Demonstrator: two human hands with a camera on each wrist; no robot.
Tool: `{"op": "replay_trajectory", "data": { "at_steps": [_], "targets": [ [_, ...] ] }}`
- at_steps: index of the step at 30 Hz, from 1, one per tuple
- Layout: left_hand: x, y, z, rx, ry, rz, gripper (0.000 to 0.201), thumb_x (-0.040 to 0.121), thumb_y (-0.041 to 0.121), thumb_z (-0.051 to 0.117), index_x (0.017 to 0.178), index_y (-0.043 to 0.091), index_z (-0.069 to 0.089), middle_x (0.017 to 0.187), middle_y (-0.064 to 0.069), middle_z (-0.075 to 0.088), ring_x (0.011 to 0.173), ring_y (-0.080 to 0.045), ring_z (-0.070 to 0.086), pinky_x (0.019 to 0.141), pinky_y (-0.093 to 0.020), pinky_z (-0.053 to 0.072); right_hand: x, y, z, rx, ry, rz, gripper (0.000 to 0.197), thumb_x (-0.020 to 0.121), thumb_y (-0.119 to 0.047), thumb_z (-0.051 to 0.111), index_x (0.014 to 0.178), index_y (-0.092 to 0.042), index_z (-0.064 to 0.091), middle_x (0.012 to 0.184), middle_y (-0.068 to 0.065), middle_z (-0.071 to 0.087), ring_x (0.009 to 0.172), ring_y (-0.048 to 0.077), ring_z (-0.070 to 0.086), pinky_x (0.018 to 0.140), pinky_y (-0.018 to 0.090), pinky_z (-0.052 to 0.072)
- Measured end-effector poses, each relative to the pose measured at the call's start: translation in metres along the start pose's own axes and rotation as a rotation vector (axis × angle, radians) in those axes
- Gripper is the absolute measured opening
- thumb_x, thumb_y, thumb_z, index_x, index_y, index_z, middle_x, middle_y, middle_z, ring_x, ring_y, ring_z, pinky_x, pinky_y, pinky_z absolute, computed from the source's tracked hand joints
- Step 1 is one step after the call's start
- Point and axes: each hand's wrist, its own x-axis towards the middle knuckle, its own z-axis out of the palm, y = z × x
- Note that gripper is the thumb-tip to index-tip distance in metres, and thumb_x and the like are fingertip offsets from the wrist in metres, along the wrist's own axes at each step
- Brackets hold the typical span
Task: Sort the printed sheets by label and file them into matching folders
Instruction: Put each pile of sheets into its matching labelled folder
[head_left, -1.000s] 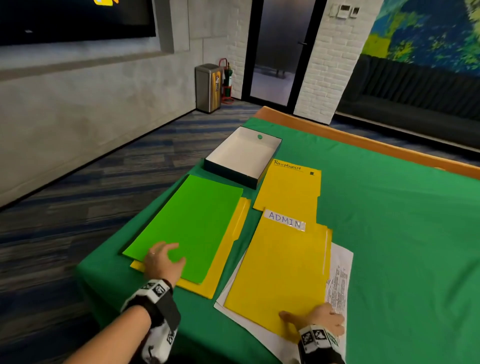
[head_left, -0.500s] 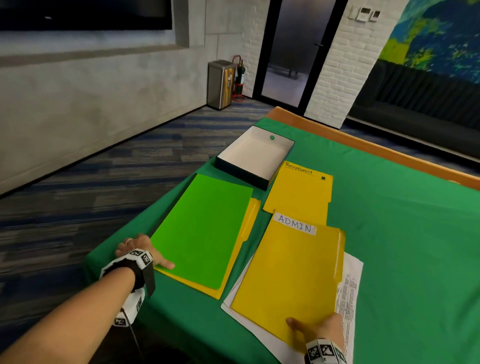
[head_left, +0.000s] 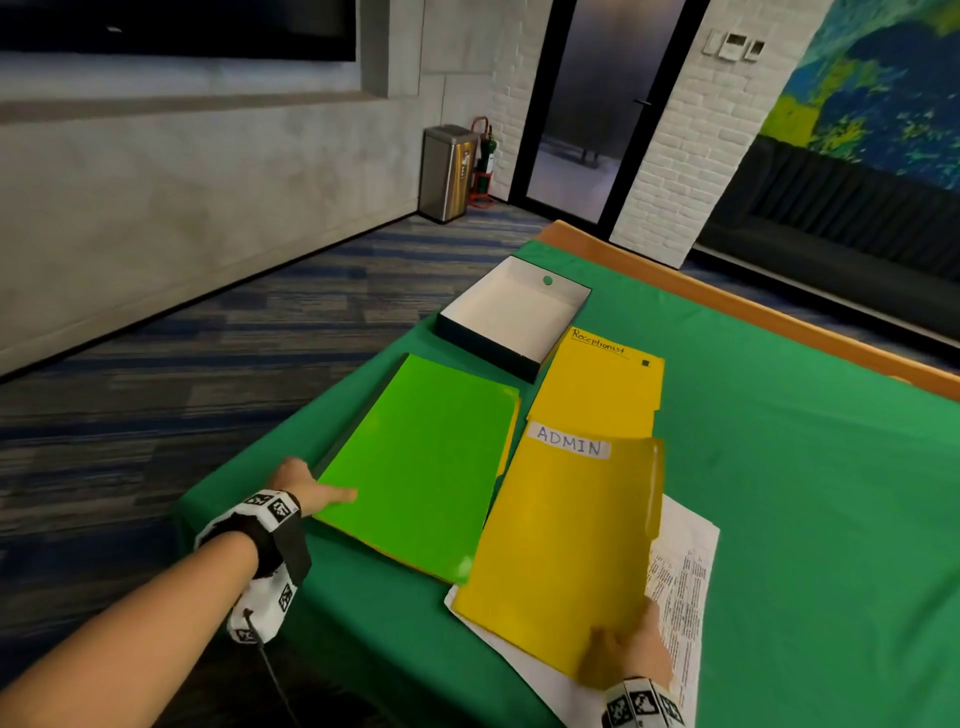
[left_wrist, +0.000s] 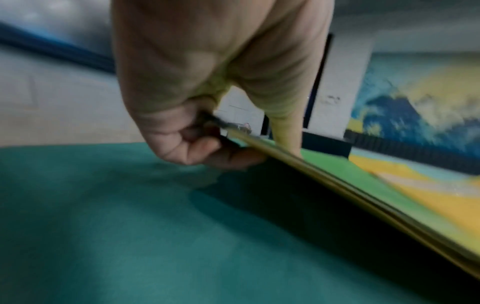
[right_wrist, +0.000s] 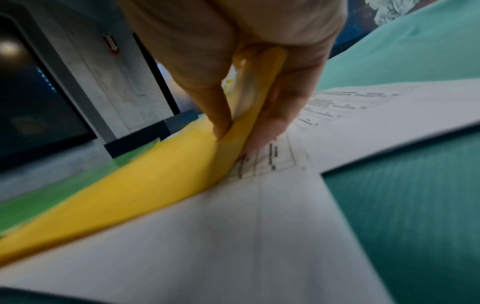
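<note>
Since the earlier frame, the green folder (head_left: 415, 462) edge is pinched and lifted by the left hand (head_left: 298, 480); the ADMIN folder (head_left: 566, 540) corner is pinched by the right hand (head_left: 631, 652).

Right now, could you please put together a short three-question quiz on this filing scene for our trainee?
1. True or false: the right hand pinches the near corner of the ADMIN folder.
2. What does the left hand grip?
A. the empty box
B. the edge of the green folder
C. the Receptionist folder
3. Fill in: under the ADMIN folder lie printed ____.

Key: 1 true. 2 B; thumb on top, fingers beneath, that edge raised off the green tablecloth. 3 sheets.
</note>
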Motion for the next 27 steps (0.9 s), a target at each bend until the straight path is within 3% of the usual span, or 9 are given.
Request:
{"op": "replay_trajectory", "data": {
  "at_steps": [4,7,9,11,17,20,22,24,27],
  "targets": [
    [0.001,0.014,-0.016,-0.416,-0.064,0.103,0.029,0.085,0.021,0.069,0.108,0.009,0.055,0.121,-0.017,0.053,0.11,-0.034,0.054,0.085,-0.051,0.052,0.003,-0.011,0.005,0.128,-0.022,-0.035,0.06,0.091,0.001,0.05,0.145,-0.009,0.026,0.135,0.021,0.049,0.11,0.04,0.054,0.096,0.048,0.041],
    [-0.008,0.032,-0.036,-0.472,0.029,0.249,0.028,0.085,0.015,0.068,0.111,0.01,0.057,0.104,-0.015,0.057,0.097,-0.033,0.058,0.069,-0.048,0.056,-0.006,-0.027,0.016,0.227,-0.029,-0.057,0.062,0.091,-0.004,0.051,0.146,-0.017,0.025,0.138,0.017,0.045,0.103,0.04,0.058,0.09,0.05,0.049],
    [-0.017,0.045,-0.055,-0.329,0.18,0.384,0.026,0.084,0.018,0.07,0.105,0.008,0.061,0.093,-0.018,0.06,0.081,-0.027,0.056,0.063,-0.037,0.052,-0.011,-0.039,0.023,0.316,-0.073,-0.079,0.062,0.093,-0.008,0.049,0.147,-0.023,0.022,0.13,0.017,0.048,0.072,0.035,0.065,0.057,0.044,0.057],
    [-0.027,0.056,-0.076,-0.226,0.298,0.475,0.033,0.082,0.022,0.071,0.109,0.003,0.063,0.091,-0.021,0.063,0.076,-0.025,0.054,0.064,-0.032,0.043,-0.016,-0.051,0.031,0.364,-0.109,-0.089,0.061,0.095,-0.008,0.047,0.147,-0.023,0.02,0.127,0.019,0.047,0.046,0.028,0.061,0.034,0.027,0.046],
    [-0.054,0.073,-0.123,-0.196,0.483,0.576,0.025,0.085,0.021,0.068,0.105,0.006,0.064,0.094,-0.017,0.064,0.089,-0.032,0.059,0.071,-0.034,0.039,-0.034,-0.089,0.067,0.369,-0.271,-0.134,0.061,0.096,-0.012,0.045,0.147,-0.025,0.012,0.121,0.016,0.048,0.052,0.033,0.063,0.033,0.026,0.045],
    [-0.04,0.067,-0.121,-0.33,0.427,0.521,0.014,0.083,0.02,0.07,0.09,0.012,0.061,0.083,-0.01,0.057,0.08,-0.021,0.053,0.067,-0.033,0.039,-0.038,-0.104,0.089,0.347,-0.404,-0.154,0.06,0.096,-0.015,0.045,0.144,-0.024,0.011,0.128,0.01,0.042,0.078,0.041,0.064,0.051,0.044,0.056],
    [-0.023,0.056,-0.112,-0.513,0.309,0.403,0.022,0.079,0.022,0.073,0.091,0.007,0.061,0.085,-0.012,0.056,0.08,-0.022,0.055,0.069,-0.046,0.051,-0.037,-0.113,0.098,0.335,-0.488,-0.143,0.055,0.096,-0.016,0.046,0.142,-0.019,0.016,0.132,0.01,0.042,0.086,0.038,0.063,0.06,0.049,0.058],
    [-0.013,0.045,-0.098,-0.688,0.155,0.272,0.028,0.081,0.018,0.072,0.104,0.007,0.06,0.099,-0.015,0.058,0.092,-0.029,0.059,0.07,-0.049,0.055,-0.034,-0.117,0.101,0.343,-0.58,-0.108,0.053,0.097,-0.016,0.046,0.142,-0.014,0.018,0.13,0.014,0.046,0.081,0.032,0.064,0.065,0.046,0.058],
    [-0.006,0.028,-0.069,-0.738,0.017,0.149,0.038,0.086,0.011,0.066,0.121,0.005,0.054,0.115,-0.015,0.057,0.105,-0.032,0.057,0.074,-0.045,0.053,-0.024,-0.111,0.094,0.275,-0.615,-0.108,0.048,0.097,-0.015,0.046,0.14,-0.008,0.026,0.114,0.013,0.058,0.064,0.021,0.064,0.056,0.033,0.053]
  ]
}}
